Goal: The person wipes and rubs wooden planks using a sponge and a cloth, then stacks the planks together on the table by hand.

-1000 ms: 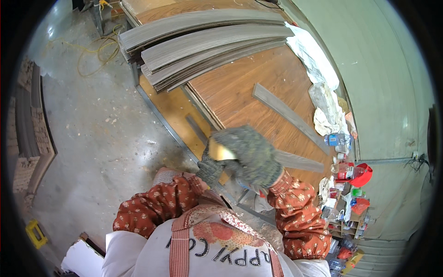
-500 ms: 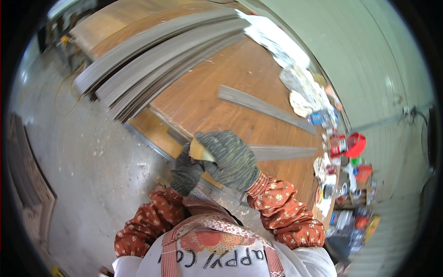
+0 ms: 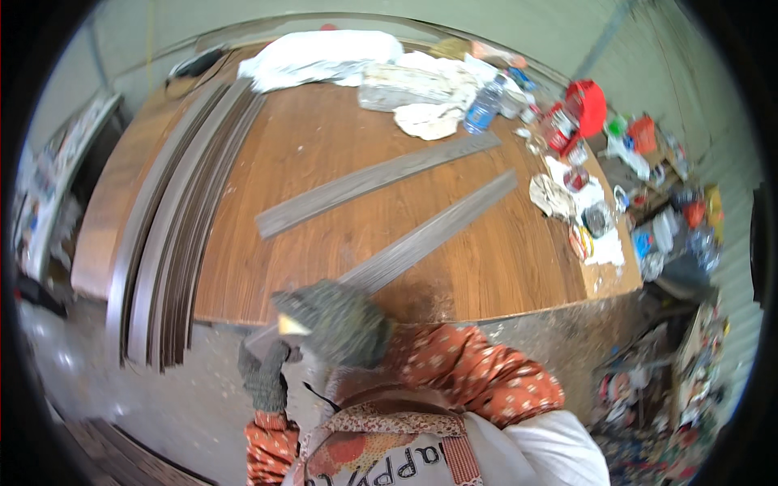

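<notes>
My right hand, in a grey-green knitted glove, is closed over a small tan-and-white piece; what kind it is, I cannot make out. It lies across the near part of a grey wood-grain strip that slants over the table. Lower left, past the table's front edge, my gloved left hand is closed at the strip's near end, its fingers partly blurred. A second grey wood-grain strip rests farther back on the tabletop, apart from both hands.
Long grey strips are stacked along the left of the brown wooden table, overhanging its front edge. At the back lie white wrapping, rags and a plastic bottle. A red container and clutter occupy the right edge.
The view has swung round, so the table now lies straight ahead. My left hand has moved apart from my right, lower and to the left. The tan-and-white piece stays in my right hand.
</notes>
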Tool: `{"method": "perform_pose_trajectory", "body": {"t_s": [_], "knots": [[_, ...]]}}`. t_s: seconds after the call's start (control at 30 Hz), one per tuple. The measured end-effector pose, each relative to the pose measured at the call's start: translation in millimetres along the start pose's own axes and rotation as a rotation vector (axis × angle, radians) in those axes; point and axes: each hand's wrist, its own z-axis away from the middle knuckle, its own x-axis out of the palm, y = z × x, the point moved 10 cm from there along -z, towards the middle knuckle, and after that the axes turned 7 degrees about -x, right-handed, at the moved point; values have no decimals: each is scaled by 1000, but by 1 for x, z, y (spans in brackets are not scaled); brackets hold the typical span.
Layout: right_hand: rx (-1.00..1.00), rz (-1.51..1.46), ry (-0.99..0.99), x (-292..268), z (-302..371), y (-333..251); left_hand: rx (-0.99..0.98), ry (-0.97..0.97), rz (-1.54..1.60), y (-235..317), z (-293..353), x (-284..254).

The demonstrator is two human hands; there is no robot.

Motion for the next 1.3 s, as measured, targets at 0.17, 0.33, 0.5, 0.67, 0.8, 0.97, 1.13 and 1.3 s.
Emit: {"method": "perform_pose_trajectory", "body": {"t_s": [0.17, 0.33, 0.5, 0.67, 0.8, 0.97, 1.13, 1.3], "knots": [[223, 577, 73, -116, 106, 190, 60, 67, -35, -5, 5, -19], [999, 601, 358, -274, 224, 386, 69, 151, -107, 2, 14, -31], [1034, 445, 541, -292, 234, 424, 67, 189, -174, 11, 19, -32], [336, 292, 478, -186, 156, 291, 37, 248, -163, 6, 17, -28], [88, -260, -14, -83, 59, 118, 4, 201, -225, 4, 23, -59], [-167, -165, 103, -33, 39, 68, -21, 246, -378, 3, 30, -31], [96, 235, 248, -169, 123, 266, -193, 245, -397, -4, 40, -32], [515, 623, 674, -307, 251, 454, 13, 274, -244, -15, 22, -14]]}}
